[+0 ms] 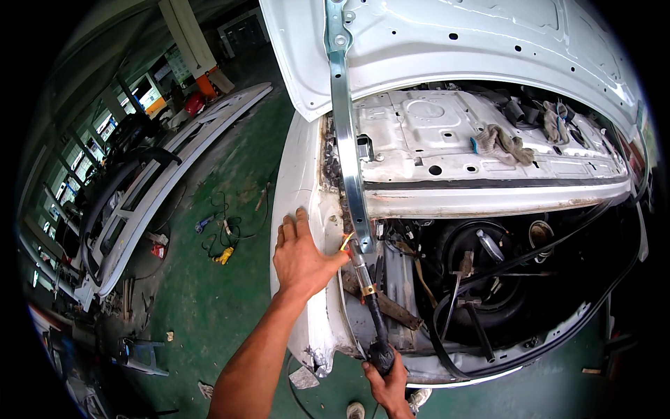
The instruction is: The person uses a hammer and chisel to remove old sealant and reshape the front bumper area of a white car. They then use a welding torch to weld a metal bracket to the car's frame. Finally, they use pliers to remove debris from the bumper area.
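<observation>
Silver metal is forming the tool's [373, 302] front barrel, a brass-coloured band is circling it, and a black shaft is swelling into a rounded end. It's lying slantwise over the inner edge of the white panel [300, 167], its tip sitting beside the steel arm's [347, 133] lower end. The right hand [387, 384] is gripping that black end, fingers curling round; the left hand [300, 262] is spreading open on the panel, holding nothing. An orange-yellow streak is showing at the tip, too small to read. Whether the left thumb is touching there, I can't tell. Right-hand fingers are partly hiding, and the frame is cutting off the lid [447, 63].
</observation>
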Available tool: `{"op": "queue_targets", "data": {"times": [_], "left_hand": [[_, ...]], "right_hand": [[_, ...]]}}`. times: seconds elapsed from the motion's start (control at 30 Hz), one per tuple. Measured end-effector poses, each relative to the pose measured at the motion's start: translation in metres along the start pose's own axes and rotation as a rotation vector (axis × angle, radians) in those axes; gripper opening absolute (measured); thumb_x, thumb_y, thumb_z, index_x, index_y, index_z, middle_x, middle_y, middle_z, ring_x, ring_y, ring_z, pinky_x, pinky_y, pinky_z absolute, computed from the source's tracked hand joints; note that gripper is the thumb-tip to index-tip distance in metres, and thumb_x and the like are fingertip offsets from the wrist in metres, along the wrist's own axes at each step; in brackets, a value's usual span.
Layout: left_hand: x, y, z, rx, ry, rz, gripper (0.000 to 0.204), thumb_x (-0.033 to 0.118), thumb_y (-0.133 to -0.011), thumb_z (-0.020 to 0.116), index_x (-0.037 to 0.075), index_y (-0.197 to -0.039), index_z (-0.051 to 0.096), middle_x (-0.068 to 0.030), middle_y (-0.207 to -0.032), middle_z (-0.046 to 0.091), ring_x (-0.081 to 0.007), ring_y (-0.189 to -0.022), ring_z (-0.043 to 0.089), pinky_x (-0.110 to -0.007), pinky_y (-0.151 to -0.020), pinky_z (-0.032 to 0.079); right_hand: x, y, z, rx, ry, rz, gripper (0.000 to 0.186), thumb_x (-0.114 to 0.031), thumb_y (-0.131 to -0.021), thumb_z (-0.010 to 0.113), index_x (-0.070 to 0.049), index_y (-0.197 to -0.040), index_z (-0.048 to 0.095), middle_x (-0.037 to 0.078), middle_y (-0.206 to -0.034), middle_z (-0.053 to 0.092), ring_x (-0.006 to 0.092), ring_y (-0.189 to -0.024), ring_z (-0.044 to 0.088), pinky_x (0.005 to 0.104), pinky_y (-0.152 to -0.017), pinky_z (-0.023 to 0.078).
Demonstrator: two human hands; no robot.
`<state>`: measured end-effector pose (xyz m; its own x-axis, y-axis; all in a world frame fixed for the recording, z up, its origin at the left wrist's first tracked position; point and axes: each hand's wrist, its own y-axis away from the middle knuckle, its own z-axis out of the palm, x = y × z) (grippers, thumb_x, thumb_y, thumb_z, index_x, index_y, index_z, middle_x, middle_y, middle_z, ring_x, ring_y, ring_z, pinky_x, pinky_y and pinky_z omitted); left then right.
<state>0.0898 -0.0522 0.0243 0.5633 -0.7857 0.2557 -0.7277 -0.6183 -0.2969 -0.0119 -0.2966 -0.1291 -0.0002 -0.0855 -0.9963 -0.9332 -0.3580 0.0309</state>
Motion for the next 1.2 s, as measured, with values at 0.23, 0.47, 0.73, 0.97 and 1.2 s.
{"op": "queue_targets", "data": {"times": [0.23,0.47,0.73,0.97,1.2], "left_hand": [[0.000,0.000,-0.001,0.005,0.005,0.009,0.112,0.051,-0.065,0.084,-0.006,-0.149,0.037,-0.0333,-0.148,0.044,-0.0450,-0.134,0.049,-0.048,-0.109,0.045],[-0.001,0.000,-0.001,-0.007,-0.001,0.012,0.112,0.050,-0.065,0.083,-0.006,-0.150,0.036,-0.0337,-0.148,0.044,-0.0456,-0.134,0.049,-0.048,-0.108,0.045],[-0.005,0.001,-0.002,0.003,0.034,0.065,0.113,0.043,-0.063,0.087,-0.004,-0.151,0.035,-0.0332,-0.147,0.044,-0.0454,-0.133,0.050,-0.047,-0.109,0.045],[-0.002,0.001,-0.001,0.013,0.006,0.011,0.111,0.046,-0.064,0.083,-0.005,-0.151,0.036,-0.0333,-0.147,0.045,-0.0452,-0.133,0.051,-0.048,-0.109,0.044],[-0.002,-0.001,0.000,-0.039,0.010,-0.001,0.114,0.053,-0.065,0.084,-0.007,-0.150,0.036,-0.0354,-0.149,0.041,-0.0475,-0.136,0.046,-0.047,-0.113,0.042]], "right_hand": [[-0.009,0.000,0.000,-0.020,-0.046,0.049,0.052,-0.012,-0.086,0.079,0.002,-0.130,0.054,0.009,-0.094,0.069,0.0144,-0.081,0.062,0.0309,-0.076,0.053],[-0.005,0.001,0.000,-0.023,-0.044,0.019,0.052,-0.012,-0.086,0.079,0.002,-0.130,0.054,0.010,-0.096,0.069,0.0153,-0.083,0.063,0.0316,-0.077,0.053],[0.009,0.002,0.000,-0.017,0.000,-0.018,0.054,-0.014,-0.087,0.079,0.002,-0.131,0.053,0.010,-0.095,0.070,0.0149,-0.081,0.064,0.0315,-0.076,0.053],[0.005,0.003,0.002,-0.026,-0.055,0.030,0.056,-0.011,-0.086,0.078,0.003,-0.134,0.054,0.011,-0.104,0.071,0.0155,-0.089,0.066,0.0318,-0.081,0.054],[-0.006,0.002,0.001,-0.008,-0.029,0.033,0.059,-0.011,-0.084,0.080,0.004,-0.134,0.053,0.012,-0.103,0.071,0.0179,-0.089,0.066,0.0326,-0.083,0.053]]}}
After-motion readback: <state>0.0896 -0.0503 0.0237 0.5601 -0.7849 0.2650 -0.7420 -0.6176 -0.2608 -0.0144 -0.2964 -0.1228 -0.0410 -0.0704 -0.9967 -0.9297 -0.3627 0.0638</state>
